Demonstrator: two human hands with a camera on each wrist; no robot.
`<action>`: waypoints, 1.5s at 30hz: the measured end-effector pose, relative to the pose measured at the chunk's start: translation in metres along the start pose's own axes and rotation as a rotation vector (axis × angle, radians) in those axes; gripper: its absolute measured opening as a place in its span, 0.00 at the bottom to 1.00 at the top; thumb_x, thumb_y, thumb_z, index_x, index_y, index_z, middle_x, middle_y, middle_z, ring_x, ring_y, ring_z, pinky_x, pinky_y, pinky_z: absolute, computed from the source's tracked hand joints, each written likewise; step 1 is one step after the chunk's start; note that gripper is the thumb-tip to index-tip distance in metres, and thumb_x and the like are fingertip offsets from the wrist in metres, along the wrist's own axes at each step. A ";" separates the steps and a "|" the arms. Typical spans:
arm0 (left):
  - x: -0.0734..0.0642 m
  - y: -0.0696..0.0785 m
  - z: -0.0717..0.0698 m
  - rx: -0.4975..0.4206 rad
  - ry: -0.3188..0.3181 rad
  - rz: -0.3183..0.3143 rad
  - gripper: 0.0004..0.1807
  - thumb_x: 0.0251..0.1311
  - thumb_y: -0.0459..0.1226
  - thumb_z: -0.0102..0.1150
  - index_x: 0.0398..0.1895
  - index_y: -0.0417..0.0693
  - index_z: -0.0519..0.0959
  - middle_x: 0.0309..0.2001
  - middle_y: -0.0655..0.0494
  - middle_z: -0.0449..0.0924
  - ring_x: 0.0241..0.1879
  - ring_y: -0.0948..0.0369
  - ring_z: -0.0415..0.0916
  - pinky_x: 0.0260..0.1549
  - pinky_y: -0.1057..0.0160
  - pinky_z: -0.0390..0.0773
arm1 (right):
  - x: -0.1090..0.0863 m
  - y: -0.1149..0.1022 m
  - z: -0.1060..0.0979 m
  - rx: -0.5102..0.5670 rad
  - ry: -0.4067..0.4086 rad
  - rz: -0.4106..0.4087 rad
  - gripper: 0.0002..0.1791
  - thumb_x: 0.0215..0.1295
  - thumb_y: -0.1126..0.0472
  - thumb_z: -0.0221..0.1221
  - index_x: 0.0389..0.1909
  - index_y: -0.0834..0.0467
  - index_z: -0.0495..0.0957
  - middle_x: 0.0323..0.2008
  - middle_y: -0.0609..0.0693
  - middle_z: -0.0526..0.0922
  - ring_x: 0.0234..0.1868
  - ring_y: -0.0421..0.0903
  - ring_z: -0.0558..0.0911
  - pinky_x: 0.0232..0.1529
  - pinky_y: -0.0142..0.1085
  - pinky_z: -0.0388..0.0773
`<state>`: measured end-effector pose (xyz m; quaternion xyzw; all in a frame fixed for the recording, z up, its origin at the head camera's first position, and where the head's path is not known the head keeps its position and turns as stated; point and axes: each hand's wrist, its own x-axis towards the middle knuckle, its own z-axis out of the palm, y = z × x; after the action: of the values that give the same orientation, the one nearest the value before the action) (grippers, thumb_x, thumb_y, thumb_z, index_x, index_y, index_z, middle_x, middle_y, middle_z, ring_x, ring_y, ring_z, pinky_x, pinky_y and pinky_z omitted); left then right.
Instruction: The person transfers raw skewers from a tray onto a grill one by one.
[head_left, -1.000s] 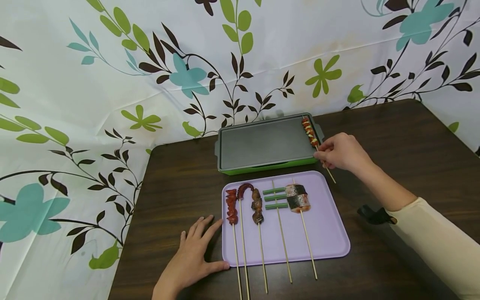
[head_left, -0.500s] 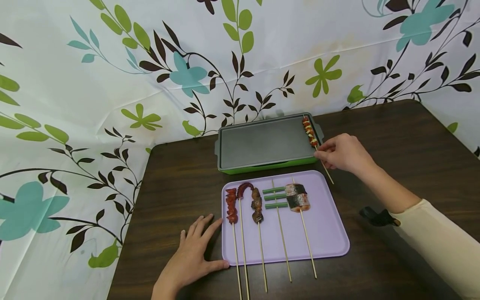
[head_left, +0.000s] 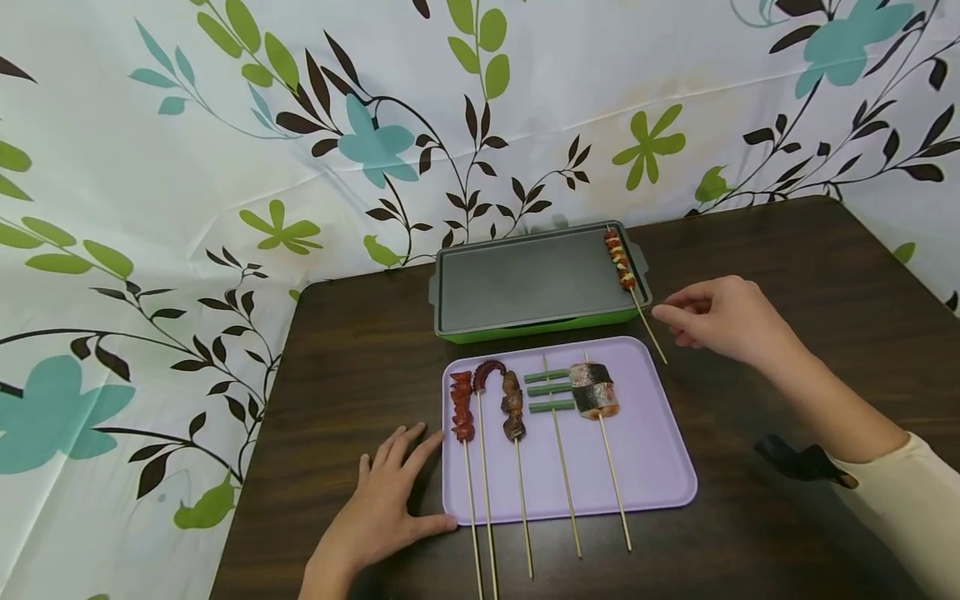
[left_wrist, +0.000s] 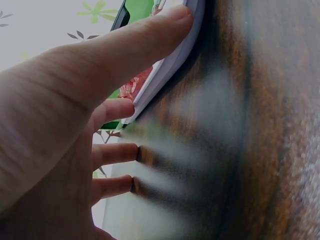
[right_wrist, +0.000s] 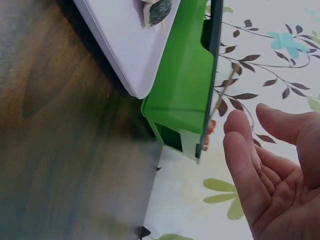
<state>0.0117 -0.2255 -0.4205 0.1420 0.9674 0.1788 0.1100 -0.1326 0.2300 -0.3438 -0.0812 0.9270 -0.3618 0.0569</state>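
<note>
A skewer with red and pale pieces (head_left: 619, 260) lies at the right end of the grey-topped green grill (head_left: 525, 279), its bare stick sticking out over the front edge. Just right of that stick is my right hand (head_left: 723, 321), holding nothing; the right wrist view shows a gap between thumb and fingers (right_wrist: 242, 160). My left hand (head_left: 386, 496) rests at the left edge of the lilac tray (head_left: 652, 475), thumb at its near corner and fingers spread. On the tray lie a red skewer (head_left: 462, 408), a curled tentacle skewer (head_left: 489, 371) and a brown chunk skewer (head_left: 513, 408).
Further right on the tray are a skewer of green stalks (head_left: 551, 392) and one with dark-banded pieces (head_left: 594, 390). Several sticks overhang the tray's near edge. The dark wooden table (head_left: 787, 250) meets a patterned cloth (head_left: 525, 125) behind the grill.
My right hand has let go of the skewer's stick and moved right, away from it. The skewer stays on the grill. The left hand keeps its place by the tray.
</note>
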 end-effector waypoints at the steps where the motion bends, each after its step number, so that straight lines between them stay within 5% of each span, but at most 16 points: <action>1: 0.000 0.000 0.000 0.001 0.001 0.001 0.56 0.40 0.74 0.61 0.75 0.69 0.58 0.75 0.53 0.53 0.74 0.43 0.45 0.54 0.20 0.48 | -0.004 0.000 -0.001 0.000 0.004 -0.001 0.28 0.66 0.42 0.61 0.46 0.66 0.83 0.26 0.51 0.86 0.27 0.50 0.86 0.27 0.35 0.82; 8: 0.001 0.001 -0.001 0.007 -0.014 -0.002 0.56 0.40 0.74 0.61 0.76 0.69 0.57 0.75 0.53 0.53 0.74 0.43 0.45 0.54 0.20 0.49 | -0.034 0.003 -0.006 -0.018 0.011 0.011 0.25 0.66 0.46 0.62 0.45 0.66 0.83 0.27 0.50 0.85 0.27 0.47 0.86 0.28 0.34 0.82; 13: 0.001 0.001 -0.001 0.004 -0.019 -0.005 0.56 0.41 0.73 0.62 0.76 0.68 0.57 0.75 0.53 0.53 0.74 0.43 0.45 0.54 0.20 0.48 | -0.053 0.001 0.001 0.004 -0.070 0.019 0.21 0.66 0.48 0.63 0.42 0.64 0.84 0.27 0.47 0.85 0.28 0.46 0.85 0.29 0.35 0.82; 23: 0.001 0.001 0.000 -0.007 -0.022 -0.001 0.56 0.42 0.74 0.60 0.77 0.69 0.55 0.76 0.53 0.51 0.74 0.43 0.43 0.54 0.20 0.47 | -0.080 0.001 0.052 0.170 -0.268 -0.022 0.12 0.63 0.55 0.66 0.35 0.62 0.85 0.22 0.45 0.83 0.22 0.41 0.83 0.23 0.34 0.79; 34: 0.000 0.000 0.001 -0.005 -0.021 -0.002 0.56 0.42 0.74 0.59 0.77 0.70 0.55 0.76 0.54 0.51 0.74 0.43 0.43 0.55 0.20 0.46 | -0.083 0.008 0.095 0.388 -0.400 0.013 0.10 0.63 0.59 0.66 0.34 0.65 0.84 0.18 0.48 0.82 0.20 0.44 0.82 0.19 0.36 0.79; 45: 0.001 0.002 -0.001 -0.010 -0.031 -0.013 0.56 0.42 0.73 0.61 0.77 0.70 0.55 0.76 0.53 0.51 0.74 0.43 0.43 0.54 0.20 0.46 | -0.082 0.004 0.112 0.447 -0.426 0.043 0.11 0.60 0.57 0.68 0.28 0.62 0.83 0.16 0.51 0.82 0.18 0.45 0.82 0.18 0.37 0.80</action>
<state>0.0114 -0.2237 -0.4192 0.1377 0.9656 0.1806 0.1267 -0.0340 0.1744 -0.4244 -0.1211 0.7932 -0.5300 0.2743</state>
